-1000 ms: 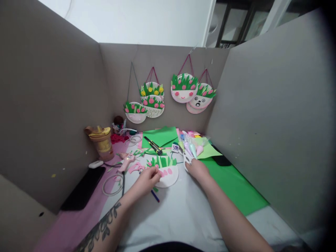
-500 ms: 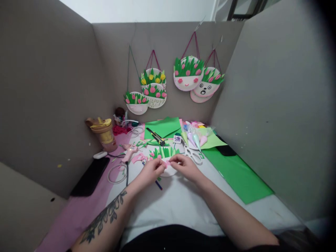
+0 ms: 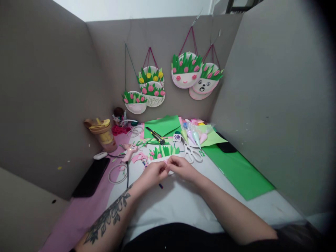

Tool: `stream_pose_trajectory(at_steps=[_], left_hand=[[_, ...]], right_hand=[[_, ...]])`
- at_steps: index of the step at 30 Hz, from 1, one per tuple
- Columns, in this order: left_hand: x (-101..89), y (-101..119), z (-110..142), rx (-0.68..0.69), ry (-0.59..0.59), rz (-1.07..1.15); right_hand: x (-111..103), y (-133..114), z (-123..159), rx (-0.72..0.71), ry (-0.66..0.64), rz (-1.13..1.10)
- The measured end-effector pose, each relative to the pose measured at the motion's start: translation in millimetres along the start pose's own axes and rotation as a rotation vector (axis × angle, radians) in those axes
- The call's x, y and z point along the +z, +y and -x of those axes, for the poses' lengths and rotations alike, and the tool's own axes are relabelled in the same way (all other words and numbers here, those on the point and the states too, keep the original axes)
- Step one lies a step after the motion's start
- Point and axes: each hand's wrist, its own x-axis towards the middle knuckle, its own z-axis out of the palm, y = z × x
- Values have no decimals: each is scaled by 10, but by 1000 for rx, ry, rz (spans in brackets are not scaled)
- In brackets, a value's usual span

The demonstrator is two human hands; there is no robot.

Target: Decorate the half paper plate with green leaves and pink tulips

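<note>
My left hand (image 3: 157,170) and my right hand (image 3: 182,167) meet with their fingertips touching, both closed in a pinch. Between them shows a bit of a small pink paper piece (image 3: 165,161); the fingers cover most of it. Just beyond and beneath lies a paper plate craft (image 3: 153,161) with green paper grass (image 3: 165,151) and pink tulips along its top. Its lower part is hidden behind my hands. A dark blue pen (image 3: 160,186) pokes out below my left hand.
White scissors (image 3: 193,154) lie right of the plate, a yellow-black cutter (image 3: 155,135) behind it. Left are a pink glue gun (image 3: 129,153), a tape ring (image 3: 117,174), a phone (image 3: 91,177) and a tumbler (image 3: 103,134). Green sheets (image 3: 238,171) lie right; finished plates (image 3: 186,78) hang behind.
My hands have come together, so the pink paper piece between them is now mostly covered. The view has shifted slightly.
</note>
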Motion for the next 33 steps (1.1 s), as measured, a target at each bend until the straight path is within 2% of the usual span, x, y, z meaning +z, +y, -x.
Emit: stream_pose_trajectory(at_steps=[2,4,6,9,15,18,23,33], left_hand=[[-6,13,1,5,-22,-10],[-13,23,-2,2,-23,-59],[-14,27,-10,7,7,-139],[6,21,-34,50,72,-275],[115,0,-104,129,67,-446],[175,-25,-137,157,77,-503],[227,-80,-176,224,74,-528],[251,-87,-194,230,60,-547]], right_hand=[[-103,24,-30,11,39,-105],[-220,64,-68,42,131,-130],[-318,126,-114,49,211,-66],[-383,249,-206,45,253,103],[-353,446,-415,14,152,432],[-353,483,-451,1,93,469],[-362,517,-459,-2,72,513],[-346,624,-487,-25,28,578]])
